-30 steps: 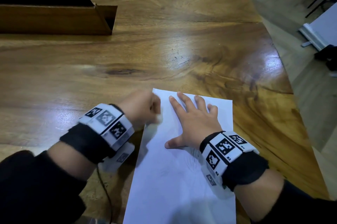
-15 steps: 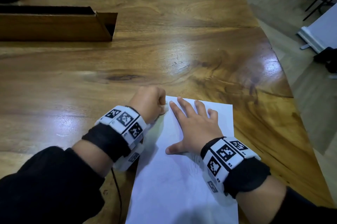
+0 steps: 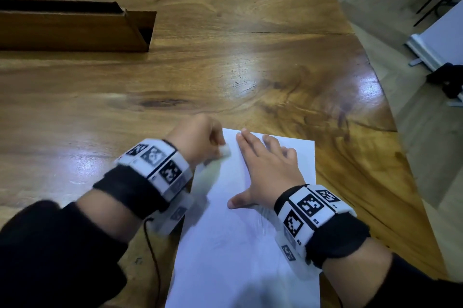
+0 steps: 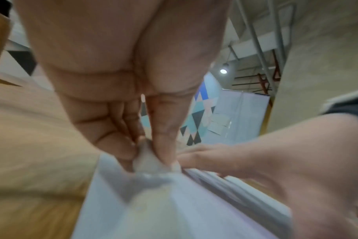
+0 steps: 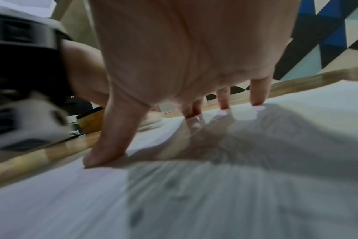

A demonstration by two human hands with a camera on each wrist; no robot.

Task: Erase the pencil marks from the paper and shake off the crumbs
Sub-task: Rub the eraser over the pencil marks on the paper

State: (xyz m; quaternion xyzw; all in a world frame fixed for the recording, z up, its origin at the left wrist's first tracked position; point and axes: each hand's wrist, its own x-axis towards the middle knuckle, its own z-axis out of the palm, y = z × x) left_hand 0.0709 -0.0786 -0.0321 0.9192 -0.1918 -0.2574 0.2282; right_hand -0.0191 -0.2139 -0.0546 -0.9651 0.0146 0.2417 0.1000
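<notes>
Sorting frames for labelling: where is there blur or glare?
Head view: mostly sharp, glare patches on the table, left hand slightly smeared. Left wrist view: motion blur over paper and eraser. Right wrist view: paper streaked, right hand casts a shadow.

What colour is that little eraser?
White; the small eraser pinched by the left hand shows best from the head view.
</notes>
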